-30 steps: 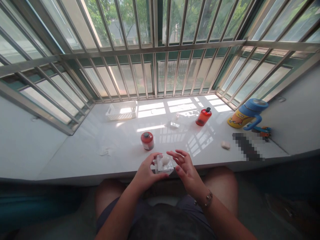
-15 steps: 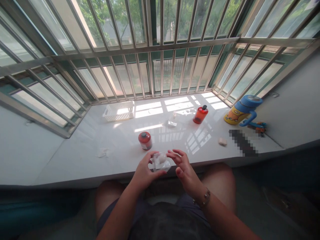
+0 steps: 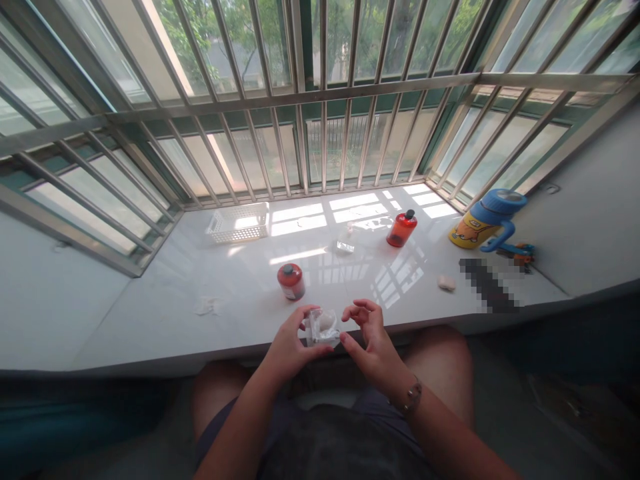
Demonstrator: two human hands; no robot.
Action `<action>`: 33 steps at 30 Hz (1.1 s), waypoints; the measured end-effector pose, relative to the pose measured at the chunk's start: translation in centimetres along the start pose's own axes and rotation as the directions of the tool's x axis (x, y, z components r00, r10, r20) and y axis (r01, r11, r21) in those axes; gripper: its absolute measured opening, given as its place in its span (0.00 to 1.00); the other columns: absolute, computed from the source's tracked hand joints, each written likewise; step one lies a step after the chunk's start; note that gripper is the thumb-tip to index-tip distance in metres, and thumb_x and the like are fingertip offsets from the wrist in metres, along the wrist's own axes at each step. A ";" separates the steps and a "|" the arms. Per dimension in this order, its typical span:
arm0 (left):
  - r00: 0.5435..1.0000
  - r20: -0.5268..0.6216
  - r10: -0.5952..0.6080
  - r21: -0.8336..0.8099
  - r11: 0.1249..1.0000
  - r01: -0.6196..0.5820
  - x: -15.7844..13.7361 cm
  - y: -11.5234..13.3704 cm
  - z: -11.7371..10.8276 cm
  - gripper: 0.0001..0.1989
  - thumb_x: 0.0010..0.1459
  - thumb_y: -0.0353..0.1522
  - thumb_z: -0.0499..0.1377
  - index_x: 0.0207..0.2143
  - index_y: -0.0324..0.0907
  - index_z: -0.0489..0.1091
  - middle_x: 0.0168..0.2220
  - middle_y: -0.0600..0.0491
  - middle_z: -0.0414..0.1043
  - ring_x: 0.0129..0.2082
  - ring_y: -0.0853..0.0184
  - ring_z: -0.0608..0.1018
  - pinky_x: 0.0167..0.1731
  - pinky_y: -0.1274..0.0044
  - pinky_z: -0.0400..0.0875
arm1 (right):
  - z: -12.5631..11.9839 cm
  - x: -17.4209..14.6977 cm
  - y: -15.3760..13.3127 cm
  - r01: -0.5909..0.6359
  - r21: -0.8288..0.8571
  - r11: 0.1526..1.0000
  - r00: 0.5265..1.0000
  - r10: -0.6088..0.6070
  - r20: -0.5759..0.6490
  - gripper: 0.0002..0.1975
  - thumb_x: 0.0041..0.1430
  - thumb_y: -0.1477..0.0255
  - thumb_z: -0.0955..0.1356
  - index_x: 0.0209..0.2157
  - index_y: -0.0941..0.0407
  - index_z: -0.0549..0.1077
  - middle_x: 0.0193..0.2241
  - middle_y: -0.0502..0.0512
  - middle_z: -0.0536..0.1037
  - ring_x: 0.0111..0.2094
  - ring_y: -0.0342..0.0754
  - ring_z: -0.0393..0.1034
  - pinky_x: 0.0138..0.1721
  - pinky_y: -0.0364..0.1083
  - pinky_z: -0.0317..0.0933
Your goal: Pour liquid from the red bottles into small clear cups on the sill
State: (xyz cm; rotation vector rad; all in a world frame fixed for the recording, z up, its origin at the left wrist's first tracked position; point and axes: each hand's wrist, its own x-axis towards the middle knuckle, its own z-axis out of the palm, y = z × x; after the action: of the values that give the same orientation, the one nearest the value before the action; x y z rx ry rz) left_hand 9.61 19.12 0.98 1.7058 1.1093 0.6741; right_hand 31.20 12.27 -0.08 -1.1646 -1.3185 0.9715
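My left hand [image 3: 295, 341] grips a small clear plastic box [image 3: 323, 328] by its left side, thumb below and fingers above. Crumpled-looking clear film and a pale roundish thing show in or on the box; exactly how they sit I cannot tell. To the right, my right hand [image 3: 367, 337] has its fingers bent and apart, holding nothing. Its thumb tip is at the box's right edge, and whether it touches is unclear. Just beyond the box stands a red bottle [image 3: 291, 281] with a dark cap.
On the white sill [image 3: 250, 320] are a white perforated basket [image 3: 239, 223], a second red bottle [image 3: 401, 230], a small shiny packet [image 3: 345, 247], a crumpled white scrap [image 3: 207, 306], a pale lump [image 3: 447, 284] and a blue-and-yellow flask [image 3: 483, 223]. Metal bars [image 3: 320, 93] line the window behind.
My right hand's fingers have curled, and its thumb has come up to the box's right edge. The pale round thing shows less clearly, with film around it. My left hand keeps its hold.
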 end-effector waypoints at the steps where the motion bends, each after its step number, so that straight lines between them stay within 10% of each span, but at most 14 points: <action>1: 1.000 0.022 0.009 0.007 1.000 -0.010 0.0 0.1 0.1 0.39 0.46 0.41 0.79 0.59 0.48 0.70 0.58 0.48 0.77 0.55 0.52 0.79 0.54 0.63 0.74 | 0.1 0.1 -0.1 0.009 -0.022 1.000 1.000 -0.008 0.014 0.31 0.71 0.60 0.70 0.67 0.46 0.52 0.60 0.61 0.72 0.65 0.56 0.67 0.71 0.65 0.55; 11: 0.985 -0.060 0.164 0.135 0.979 -0.155 -0.7 -0.1 2.8 0.36 0.49 0.40 0.79 0.58 0.49 0.71 0.54 0.48 0.78 0.53 0.54 0.80 0.52 0.64 0.78 | 0.0 0.3 0.8 -0.087 -0.080 0.993 0.992 0.079 -0.097 0.34 0.58 0.60 0.80 0.57 0.46 0.60 0.42 0.50 0.81 0.52 0.57 0.79 0.59 0.61 0.69; 17: 0.835 -0.290 0.467 0.438 0.841 -0.318 -0.8 -0.5 6.1 0.30 0.63 0.41 0.70 0.62 0.46 0.65 0.52 0.43 0.78 0.51 0.53 0.81 0.52 0.61 0.79 | -0.2 0.2 1.5 -0.089 -0.039 0.995 0.970 0.078 -0.229 0.28 0.56 0.58 0.81 0.41 0.48 0.59 0.40 0.50 0.80 0.47 0.55 0.79 0.51 0.56 0.71; 24: 0.776 -0.126 0.618 0.632 0.653 -0.418 1.6 0.1 2.5 0.57 0.53 0.55 0.72 0.75 0.42 0.51 0.65 0.33 0.69 0.64 0.40 0.74 0.64 0.51 0.71 | -3.9 1.1 1.5 -0.092 -0.295 0.951 0.914 -0.037 -0.404 0.30 0.53 0.53 0.81 0.41 0.49 0.62 0.37 0.49 0.77 0.37 0.50 0.73 0.45 0.53 0.70; 28: 0.724 -0.474 0.501 0.587 0.793 -0.163 4.1 -1.4 -2.0 0.50 0.58 0.50 0.72 0.73 0.44 0.54 0.69 0.35 0.65 0.69 0.42 0.68 0.69 0.49 0.64 | -8.1 3.0 1.4 -0.160 -0.425 0.891 0.877 -0.069 -0.475 0.32 0.52 0.48 0.79 0.46 0.50 0.64 0.39 0.52 0.80 0.37 0.53 0.75 0.44 0.55 0.70; 33: 0.901 -0.426 0.081 0.312 0.948 0.062 7.9 -3.6 -5.3 0.41 0.50 0.41 0.76 0.64 0.47 0.66 0.59 0.43 0.76 0.59 0.46 0.79 0.60 0.53 0.74 | -13.4 6.3 2.1 -0.198 -0.470 0.860 0.871 -0.066 -0.487 0.35 0.53 0.44 0.76 0.51 0.50 0.63 0.45 0.59 0.84 0.39 0.57 0.77 0.42 0.56 0.71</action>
State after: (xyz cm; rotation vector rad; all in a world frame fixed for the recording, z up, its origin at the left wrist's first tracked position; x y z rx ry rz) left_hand 7.39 28.89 -0.62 1.8826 1.5954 0.9554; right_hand 45.11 17.86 0.31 -1.7402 -1.1391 0.3162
